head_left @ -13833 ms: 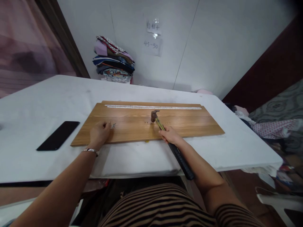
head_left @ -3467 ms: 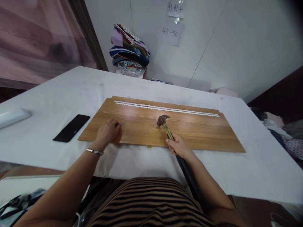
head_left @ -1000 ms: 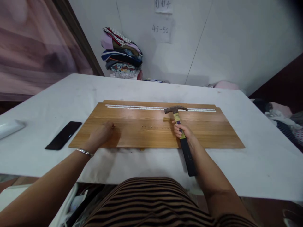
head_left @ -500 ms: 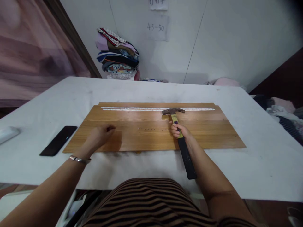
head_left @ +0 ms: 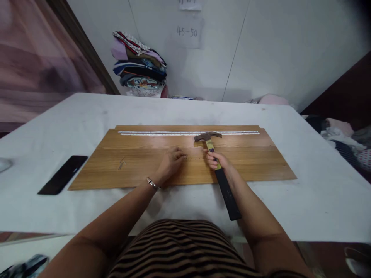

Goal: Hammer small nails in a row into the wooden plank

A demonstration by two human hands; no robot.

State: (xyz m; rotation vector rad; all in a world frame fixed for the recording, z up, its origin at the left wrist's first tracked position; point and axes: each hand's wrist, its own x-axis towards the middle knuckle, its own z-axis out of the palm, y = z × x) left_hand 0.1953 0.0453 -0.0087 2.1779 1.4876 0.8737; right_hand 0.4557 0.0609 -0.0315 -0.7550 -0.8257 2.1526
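Observation:
My right hand [head_left: 216, 160] is wrapped round the handle of a claw hammer [head_left: 227, 195], with a yellow upper shaft and a black grip. The rusty hammer head lies over the far part of a brown wooden board [head_left: 255, 166]. My left hand [head_left: 171, 162] is closed in a pinch at the board's middle, a small nail barely showing at the fingertips. Just right of those fingertips runs a row of small dark dots [head_left: 199, 158] on the wood. Several loose thin nails [head_left: 122, 163] lie on the board's left part. Two white measuring strips [head_left: 156, 133] run along its far side.
The board rests on a white-covered table [head_left: 313, 200]. A black phone [head_left: 62, 175] lies left of the board, and a white object [head_left: 4, 164] sits at the far left. Folded clothes [head_left: 142, 65] are stacked beyond the table; more cloth [head_left: 344, 135] lies at the right.
My left hand has moved right, from the board's left part to the dotted row, uncovering the loose nails. My right hand still holds the hammer in nearly the same place. The view has shifted slightly.

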